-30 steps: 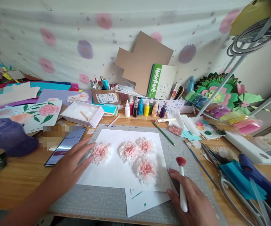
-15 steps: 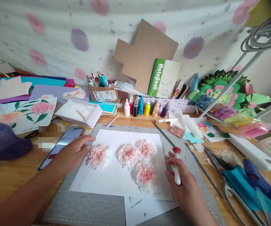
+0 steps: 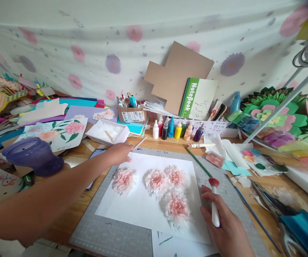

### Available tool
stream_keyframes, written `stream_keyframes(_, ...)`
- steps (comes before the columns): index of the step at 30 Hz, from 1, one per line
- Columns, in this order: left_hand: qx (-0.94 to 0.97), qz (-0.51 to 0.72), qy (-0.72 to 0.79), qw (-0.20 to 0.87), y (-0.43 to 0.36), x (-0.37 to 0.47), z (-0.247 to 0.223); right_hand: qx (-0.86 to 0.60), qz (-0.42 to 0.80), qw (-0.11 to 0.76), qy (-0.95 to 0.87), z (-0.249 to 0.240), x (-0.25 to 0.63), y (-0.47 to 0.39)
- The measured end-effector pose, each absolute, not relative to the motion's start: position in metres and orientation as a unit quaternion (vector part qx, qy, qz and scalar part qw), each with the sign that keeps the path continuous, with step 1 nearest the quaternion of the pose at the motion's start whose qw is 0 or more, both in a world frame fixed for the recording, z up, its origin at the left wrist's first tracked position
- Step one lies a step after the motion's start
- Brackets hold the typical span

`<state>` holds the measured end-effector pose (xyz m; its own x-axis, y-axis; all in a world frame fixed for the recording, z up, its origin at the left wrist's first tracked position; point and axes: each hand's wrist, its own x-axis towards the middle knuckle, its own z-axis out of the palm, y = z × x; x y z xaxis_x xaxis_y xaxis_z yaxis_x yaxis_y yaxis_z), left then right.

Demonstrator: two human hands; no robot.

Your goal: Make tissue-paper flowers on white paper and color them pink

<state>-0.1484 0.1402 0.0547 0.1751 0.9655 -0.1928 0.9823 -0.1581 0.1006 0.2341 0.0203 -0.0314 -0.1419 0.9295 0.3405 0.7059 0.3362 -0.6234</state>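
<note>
My left hand (image 3: 120, 154) reaches over the upper left corner of the white sheet (image 3: 124, 210), its fingers stretched and holding nothing I can see. Just beyond it are a thin pale stick (image 3: 140, 143) and a shallow white box (image 3: 120, 132) containing white stuff and a flat wooden stick (image 3: 109, 136). Beside the sheet's right edge, my right hand (image 3: 225, 217) grips a makeup brush (image 3: 215, 210) by its white handle, red bristles up. Ruffled pink-and-white paper flowers lie on the sheet: one at left (image 3: 124, 180), and three clustered toward the right (image 3: 177, 207).
A grey cutting mat (image 3: 111, 232) lies under the sheet. Paint bottles (image 3: 178, 130) line the back, before a notebook (image 3: 199, 98). A purple jar (image 3: 34, 155) and a phone (image 3: 91, 184), partly behind my arm, are at left. Scissors (image 3: 290, 244) and a blue brush (image 3: 255, 212) lie right.
My left hand has moved from beside the left flower, away from me to the sheet's far left corner. The view has shifted left. My right hand still holds the makeup brush.
</note>
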Motion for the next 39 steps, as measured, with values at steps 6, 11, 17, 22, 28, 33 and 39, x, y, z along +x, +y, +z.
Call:
stream_keyframes(6,0.753,-0.049,0.641,0.144,0.157,-0.151,0.057,-0.572,0.217,0.379,-0.694,-0.02,0.224,0.016)
stream_keyframes(11,0.759,-0.014,0.628,0.172,0.146,-0.151,0.087,-0.572,0.269,0.39,-0.669,-0.012,0.223,0.016)
stream_keyframes(17,0.674,0.182,0.65,0.301,0.093,-0.162,0.143,-0.565,0.275,0.443,-0.639,-0.018,0.225,0.018)
stream_keyframes(22,0.56,0.358,0.658,0.354,0.046,-0.171,0.154,-0.542,0.231,0.529,-0.611,-0.014,0.22,0.007)
stream_keyframes(28,0.406,0.547,0.641,0.353,-0.007,-0.136,0.092,-0.475,0.405,0.574,-0.529,0.001,0.188,-0.017)
stream_keyframes(33,0.312,0.614,0.6,0.408,-0.048,-0.073,0.029,-0.478,0.471,0.599,-0.437,0.005,0.17,-0.007)
stream_keyframes(39,0.37,0.469,0.599,0.533,-0.083,-0.058,0.008,-0.533,0.316,0.575,-0.534,0.008,0.199,0.023)
